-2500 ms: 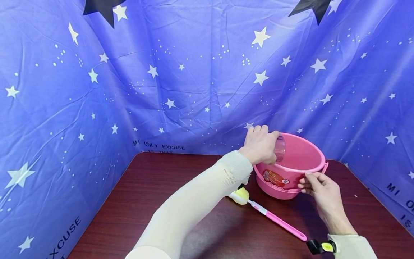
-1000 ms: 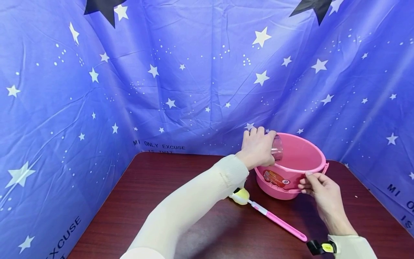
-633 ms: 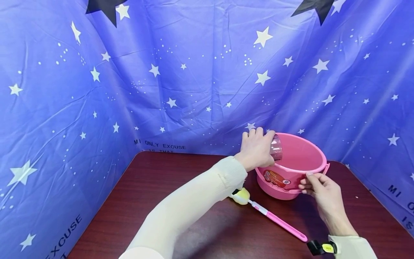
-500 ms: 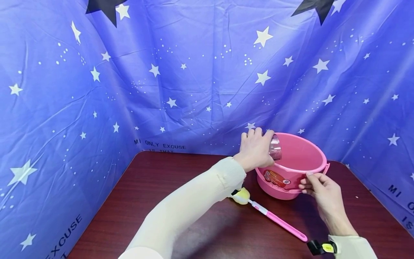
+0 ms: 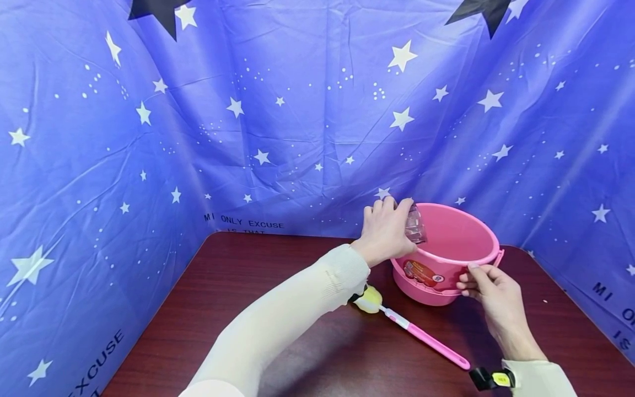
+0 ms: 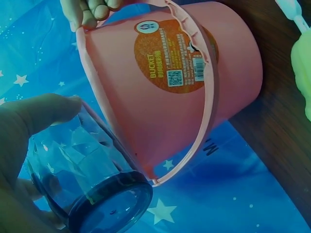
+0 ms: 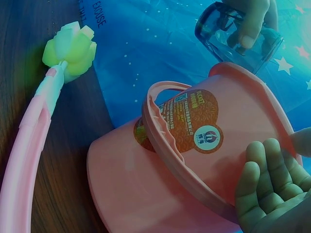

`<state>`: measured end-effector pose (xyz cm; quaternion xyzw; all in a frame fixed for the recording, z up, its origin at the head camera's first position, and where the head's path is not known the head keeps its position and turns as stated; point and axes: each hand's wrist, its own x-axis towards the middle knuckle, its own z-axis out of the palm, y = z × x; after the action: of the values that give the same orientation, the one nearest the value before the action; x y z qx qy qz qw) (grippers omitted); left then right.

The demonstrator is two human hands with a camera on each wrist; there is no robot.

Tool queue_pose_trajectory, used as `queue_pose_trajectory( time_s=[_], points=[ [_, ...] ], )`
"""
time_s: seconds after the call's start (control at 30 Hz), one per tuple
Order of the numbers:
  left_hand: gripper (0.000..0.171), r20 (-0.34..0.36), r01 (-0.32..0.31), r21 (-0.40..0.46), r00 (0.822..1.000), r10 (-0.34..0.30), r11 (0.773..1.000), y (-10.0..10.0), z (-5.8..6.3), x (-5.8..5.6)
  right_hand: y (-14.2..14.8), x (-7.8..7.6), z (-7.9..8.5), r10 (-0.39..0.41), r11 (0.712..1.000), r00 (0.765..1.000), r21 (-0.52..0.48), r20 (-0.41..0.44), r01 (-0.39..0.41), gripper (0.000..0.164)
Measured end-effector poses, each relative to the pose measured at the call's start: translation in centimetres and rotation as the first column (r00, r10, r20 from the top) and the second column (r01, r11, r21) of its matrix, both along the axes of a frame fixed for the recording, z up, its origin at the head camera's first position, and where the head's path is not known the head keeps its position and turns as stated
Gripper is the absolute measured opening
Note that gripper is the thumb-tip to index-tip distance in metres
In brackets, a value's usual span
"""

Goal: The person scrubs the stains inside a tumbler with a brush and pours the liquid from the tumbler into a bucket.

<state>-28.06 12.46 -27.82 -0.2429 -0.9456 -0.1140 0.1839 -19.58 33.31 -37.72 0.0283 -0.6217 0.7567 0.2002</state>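
In the head view my left hand [image 5: 384,231] grips a clear, faceted drinking glass [image 5: 415,226], held tilted at the left rim of a pink bucket [image 5: 458,234]. The left wrist view shows the thumb along the side of the glass [image 6: 90,160] and its thick base turned away from the hand. Whether glass and rim touch, I cannot tell. My right hand [image 5: 498,300] pinches the bucket's rim at the front right. The bucket stands upright, its handle [image 7: 170,155] hanging down across the orange label [image 7: 199,114]. Its floor is hidden.
A sponge brush [image 5: 431,339] with a pink handle and a yellow-white head lies on the dark red wooden table [image 5: 238,275], in front of the bucket. A blue star-printed cloth [image 5: 297,138] hangs behind and at both sides.
My left hand has drawn the glass to the left, from over the bucket's inside to its left rim. The right hand and the bucket have stayed in place.
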Motion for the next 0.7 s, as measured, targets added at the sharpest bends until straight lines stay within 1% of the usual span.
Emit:
queue_pose_trajectory(
  time_s=[0.17,0.3,0.53,0.7],
  points=[
    [0.099,-0.008,-0.004,0.013,1.0,0.004,1.0,-0.07,-0.2,-0.01,0.07,-0.03,-0.1,0.002,1.0,1.0,-0.006,0.0,-0.002,0.014],
    [0.098,-0.001,-0.009,0.05,1.0,0.009,0.999,-0.18,-0.43,-0.04,0.13,-0.06,-0.2,0.002,1.0,1.0,-0.003,0.003,-0.002,0.014],
    [0.089,0.012,0.0,0.115,1.0,-0.001,0.993,-0.6,-0.71,-0.1,0.15,-0.1,-0.21,-0.002,1.0,1.0,-0.003,-0.001,0.002,0.014],
    [0.088,0.023,0.001,0.148,1.0,-0.004,0.989,-0.89,-0.96,-0.04,0.14,-0.09,-0.21,0.0,1.0,1.0,0.0,0.0,0.0,0.014]
  ],
)
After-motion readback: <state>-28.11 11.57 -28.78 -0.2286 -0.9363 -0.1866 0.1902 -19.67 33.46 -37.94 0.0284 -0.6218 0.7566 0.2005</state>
